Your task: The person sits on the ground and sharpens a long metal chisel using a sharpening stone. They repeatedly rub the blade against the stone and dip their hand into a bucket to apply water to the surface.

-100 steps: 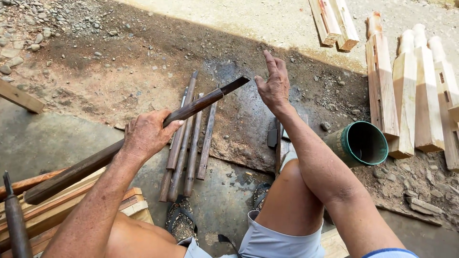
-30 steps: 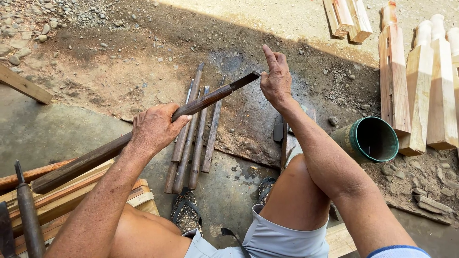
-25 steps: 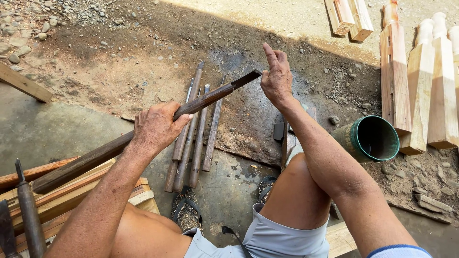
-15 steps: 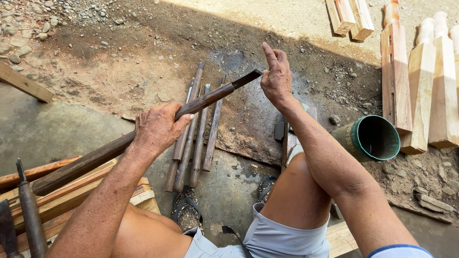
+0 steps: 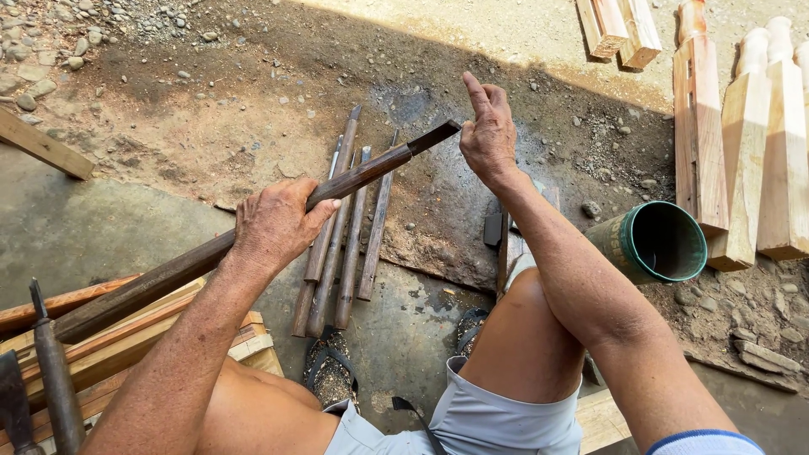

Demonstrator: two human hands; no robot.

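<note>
The left hand [image 5: 274,226] is clenching a long dark chisel [image 5: 253,232] raised over the dirt ground [image 5: 211,109], while the right hand [image 5: 489,135], fingers loosely released, is feeling its blade tip, apparently testing sharpness.

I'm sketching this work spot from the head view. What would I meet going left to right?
Plank → left hand on the long chisel → chisels on the ground → right hand → green can → carved wooden posts.
</note>
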